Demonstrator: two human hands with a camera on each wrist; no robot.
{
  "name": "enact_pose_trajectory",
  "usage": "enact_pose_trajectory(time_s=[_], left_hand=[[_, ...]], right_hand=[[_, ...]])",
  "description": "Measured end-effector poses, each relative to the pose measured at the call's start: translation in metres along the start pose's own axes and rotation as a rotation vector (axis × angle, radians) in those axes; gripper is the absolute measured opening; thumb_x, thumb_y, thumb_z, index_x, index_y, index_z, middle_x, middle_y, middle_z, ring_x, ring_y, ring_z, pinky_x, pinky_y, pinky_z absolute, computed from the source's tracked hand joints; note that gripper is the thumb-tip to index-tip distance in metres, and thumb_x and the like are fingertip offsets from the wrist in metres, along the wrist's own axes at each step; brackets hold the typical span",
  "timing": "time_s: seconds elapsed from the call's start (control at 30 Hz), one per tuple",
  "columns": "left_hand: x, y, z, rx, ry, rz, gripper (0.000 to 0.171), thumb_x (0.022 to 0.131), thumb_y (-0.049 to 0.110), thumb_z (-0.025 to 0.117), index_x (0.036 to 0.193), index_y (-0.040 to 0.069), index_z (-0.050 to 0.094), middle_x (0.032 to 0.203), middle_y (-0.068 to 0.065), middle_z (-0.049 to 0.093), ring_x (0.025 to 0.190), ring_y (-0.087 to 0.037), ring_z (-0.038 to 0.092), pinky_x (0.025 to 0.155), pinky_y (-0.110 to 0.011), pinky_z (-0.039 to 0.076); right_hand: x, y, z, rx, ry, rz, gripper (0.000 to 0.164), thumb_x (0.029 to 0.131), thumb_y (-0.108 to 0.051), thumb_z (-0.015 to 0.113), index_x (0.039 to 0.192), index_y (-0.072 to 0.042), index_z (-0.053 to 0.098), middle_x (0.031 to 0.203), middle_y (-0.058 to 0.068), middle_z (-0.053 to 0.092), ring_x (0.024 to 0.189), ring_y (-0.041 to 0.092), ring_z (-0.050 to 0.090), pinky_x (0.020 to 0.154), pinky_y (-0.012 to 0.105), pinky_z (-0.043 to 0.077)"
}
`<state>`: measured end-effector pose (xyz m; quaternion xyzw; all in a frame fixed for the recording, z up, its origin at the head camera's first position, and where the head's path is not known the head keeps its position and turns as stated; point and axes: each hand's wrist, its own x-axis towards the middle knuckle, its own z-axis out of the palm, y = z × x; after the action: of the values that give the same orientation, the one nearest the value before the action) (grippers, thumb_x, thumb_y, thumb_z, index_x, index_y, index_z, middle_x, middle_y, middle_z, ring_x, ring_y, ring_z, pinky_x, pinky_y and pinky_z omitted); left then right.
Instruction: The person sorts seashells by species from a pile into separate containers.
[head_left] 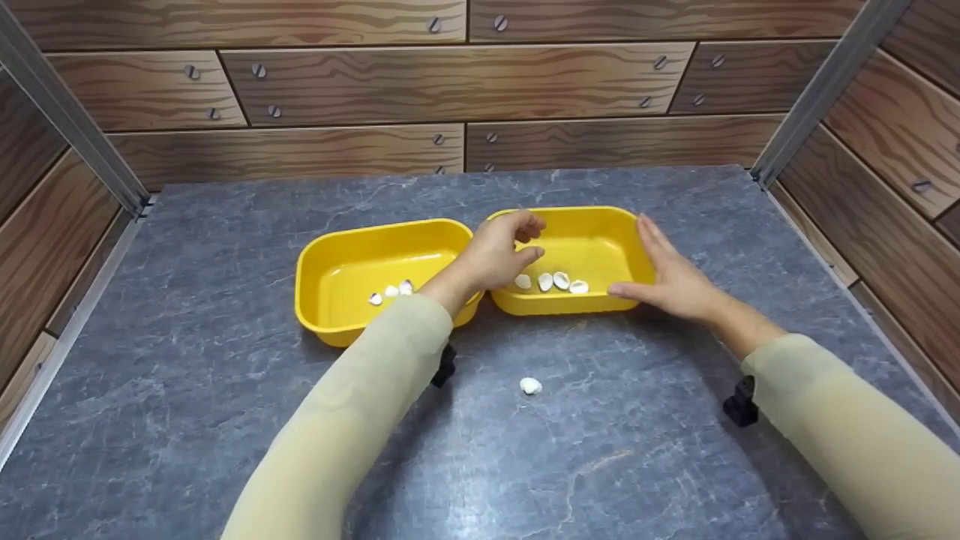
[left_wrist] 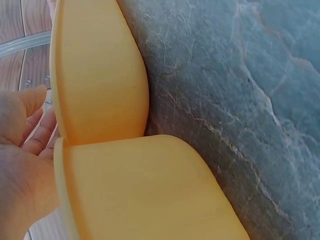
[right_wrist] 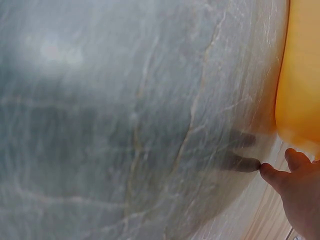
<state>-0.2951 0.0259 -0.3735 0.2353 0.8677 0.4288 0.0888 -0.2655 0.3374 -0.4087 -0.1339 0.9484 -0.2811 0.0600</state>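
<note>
My left hand (head_left: 499, 251) hovers over the left end of the right yellow tray (head_left: 592, 251), its fingers loosely bent and the thumb apart, with nothing seen between them. At that tray's right end is my right hand (head_left: 675, 281), fingers straight along the outer side and thumb at the front rim. Several white seashells (head_left: 561, 280) lie in a row along the tray's front. Under my left forearm, the left yellow tray (head_left: 322, 289) holds several smaller shells (head_left: 391, 291), partly purple. A single white shell (head_left: 530, 386) lies on the table in front.
The two trays stand side by side, ends meeting, on a grey marbled table (head_left: 600, 450). Wood-patterned walls (head_left: 450, 82) with metal corner posts (head_left: 825, 97) enclose the back and sides. Both forearms reach in from the front.
</note>
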Motion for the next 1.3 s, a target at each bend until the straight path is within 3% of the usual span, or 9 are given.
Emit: enact_pose_trajectory(time_s=[0.3, 0.5, 0.73, 0.97, 1.3], left_hand=[[-0.016, 0.018, -0.004, -0.019, -0.027, 0.082, 0.039, 0.106, 0.019, 0.068, 0.143, 0.01, 0.062, 0.135, -0.005, 0.066, 0.128, -0.023, 0.06, 0.112, -0.033, 0.048], [-0.032, 0.031, -0.001, -0.074, -0.04, 0.205, 0.035, 0.104, 0.014, 0.071, 0.137, 0.007, 0.065, 0.126, -0.003, 0.07, 0.119, -0.022, 0.065, 0.105, -0.03, 0.052], [-0.06, 0.035, 0.009, -0.107, -0.13, 0.31, 0.03, 0.102, 0.005, 0.071, 0.131, 0.001, 0.067, 0.12, -0.008, 0.071, 0.11, -0.02, 0.067, 0.097, -0.023, 0.054], [-0.091, 0.028, 0.015, -0.098, -0.222, 0.323, 0.029, 0.102, 0.009, 0.073, 0.13, 0.004, 0.069, 0.118, -0.007, 0.072, 0.106, -0.012, 0.066, 0.096, -0.023, 0.055], [-0.121, 0.002, 0.019, -0.092, -0.263, 0.263, 0.031, 0.102, 0.009, 0.072, 0.133, 0.006, 0.068, 0.123, -0.01, 0.072, 0.112, -0.018, 0.066, 0.1, -0.037, 0.057]], right_hand=[[0.0, 0.003, 0.001, 0.011, 0.0, 0.001, 0.122, 0.094, -0.051, 0.077, 0.17, -0.012, -0.01, 0.176, 0.011, -0.014, 0.157, 0.056, 0.009, 0.121, 0.074, 0.011], [0.0, 0.003, 0.001, 0.02, 0.005, -0.003, 0.122, 0.094, -0.053, 0.077, 0.17, -0.011, -0.01, 0.176, 0.012, -0.013, 0.157, 0.056, 0.008, 0.121, 0.074, 0.011], [0.0, 0.002, 0.001, 0.029, 0.005, -0.008, 0.122, 0.094, -0.053, 0.078, 0.17, -0.01, -0.008, 0.177, 0.014, -0.011, 0.158, 0.054, 0.007, 0.123, 0.072, 0.01], [0.0, 0.001, 0.001, 0.028, -0.004, 0.001, 0.122, 0.094, -0.053, 0.077, 0.17, -0.011, -0.009, 0.177, 0.011, -0.013, 0.158, 0.053, 0.005, 0.123, 0.071, 0.009], [0.0, 0.002, 0.001, 0.02, -0.003, -0.018, 0.123, 0.094, -0.054, 0.077, 0.169, -0.009, -0.009, 0.176, 0.011, -0.014, 0.157, 0.055, 0.006, 0.122, 0.072, 0.01]])
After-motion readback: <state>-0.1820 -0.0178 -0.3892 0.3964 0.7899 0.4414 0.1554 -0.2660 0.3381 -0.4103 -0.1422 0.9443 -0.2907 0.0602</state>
